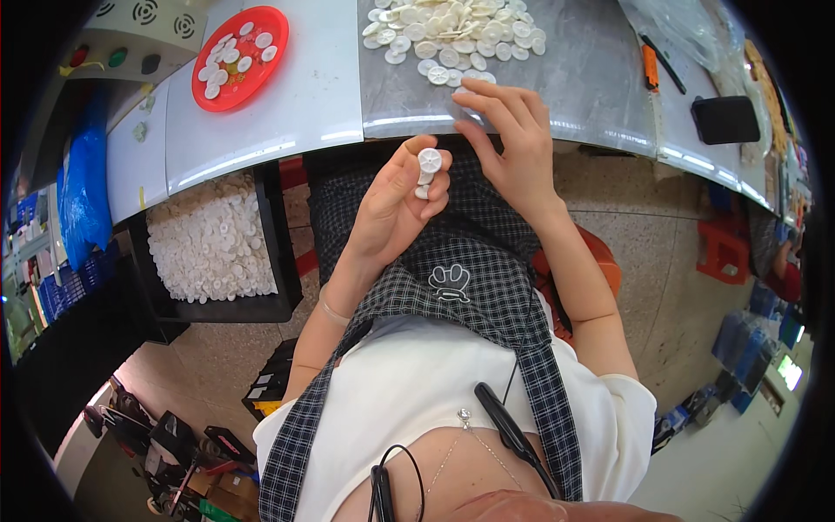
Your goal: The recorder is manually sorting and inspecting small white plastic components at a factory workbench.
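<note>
Left hand (396, 204) pinching white discs (428, 165), right hand (509, 139) open beside disc pile (452, 35).

Bright, even light fell from overhead onto my surface (287, 96), leaving white glare streaks along its near edge. Shadows stayed soft. The fisheye bent straight edges near the rim, corners went black, and the outer floor blurred.

left hand (396, 204) holding white discs (428, 170); right hand (513, 143) at pile (452, 35)

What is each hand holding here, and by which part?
The left hand pinches small white round parts by their edges between thumb and fingers. The right hand holds nothing visible.
</note>
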Demonstrator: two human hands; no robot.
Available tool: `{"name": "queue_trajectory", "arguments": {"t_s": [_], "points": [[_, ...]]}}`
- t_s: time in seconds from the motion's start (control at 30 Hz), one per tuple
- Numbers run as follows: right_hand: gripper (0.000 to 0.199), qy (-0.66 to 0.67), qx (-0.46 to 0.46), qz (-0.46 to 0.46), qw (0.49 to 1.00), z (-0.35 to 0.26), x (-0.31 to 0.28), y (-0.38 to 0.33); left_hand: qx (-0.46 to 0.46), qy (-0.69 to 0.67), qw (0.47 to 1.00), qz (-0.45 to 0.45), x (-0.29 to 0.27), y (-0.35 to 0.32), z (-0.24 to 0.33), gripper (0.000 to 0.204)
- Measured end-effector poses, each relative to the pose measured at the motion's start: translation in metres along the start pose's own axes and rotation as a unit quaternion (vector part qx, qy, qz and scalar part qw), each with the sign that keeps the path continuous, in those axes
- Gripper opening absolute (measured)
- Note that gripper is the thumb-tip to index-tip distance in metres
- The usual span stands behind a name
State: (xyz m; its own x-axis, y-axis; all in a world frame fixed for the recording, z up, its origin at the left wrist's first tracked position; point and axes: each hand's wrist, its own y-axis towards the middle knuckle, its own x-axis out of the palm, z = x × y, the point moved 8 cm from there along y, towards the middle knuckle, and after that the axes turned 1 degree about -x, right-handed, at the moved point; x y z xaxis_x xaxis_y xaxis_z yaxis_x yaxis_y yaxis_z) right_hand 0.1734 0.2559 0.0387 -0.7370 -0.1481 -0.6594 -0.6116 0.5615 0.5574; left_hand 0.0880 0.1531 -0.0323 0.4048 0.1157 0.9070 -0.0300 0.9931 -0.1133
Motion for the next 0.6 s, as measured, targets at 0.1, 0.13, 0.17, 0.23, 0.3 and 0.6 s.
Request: {"name": "queue_trajectory", "arguments": {"t_s": [0.1,0.13,0.17,0.23,0.3,0.6], "points": [[0.026,-0.018,-0.009,-0.026,0.999,0.003,0.004,-0.006,-0.004,-0.011,1.000,-0.007,0.001,-0.001,0.000,0.041],[0.026,-0.006,-0.029,-0.031,0.999,0.000,0.004,-0.008,-0.004,-0.011,1.000,-0.011,-0.001,-0.001,0.000,0.044],[0.027,0.006,-0.048,-0.036,0.998,-0.002,0.005,-0.010,-0.005,-0.010,1.000,-0.016,-0.001,-0.001,0.000,0.047],[0.024,0.013,-0.064,-0.032,0.997,0.003,0.006,-0.015,-0.005,-0.009,1.000,-0.018,-0.001,-0.001,-0.001,0.045],[0.021,0.020,-0.080,-0.028,0.996,0.000,0.006,-0.017,-0.004,-0.008,1.000,-0.019,0.002,0.000,-0.001,0.042],[0.026,0.331,0.164,-0.122,0.921,0.001,0.013,-0.012,-0.038,0.117,0.992,0.006,0.002,0.004,-0.006,0.025]]}}
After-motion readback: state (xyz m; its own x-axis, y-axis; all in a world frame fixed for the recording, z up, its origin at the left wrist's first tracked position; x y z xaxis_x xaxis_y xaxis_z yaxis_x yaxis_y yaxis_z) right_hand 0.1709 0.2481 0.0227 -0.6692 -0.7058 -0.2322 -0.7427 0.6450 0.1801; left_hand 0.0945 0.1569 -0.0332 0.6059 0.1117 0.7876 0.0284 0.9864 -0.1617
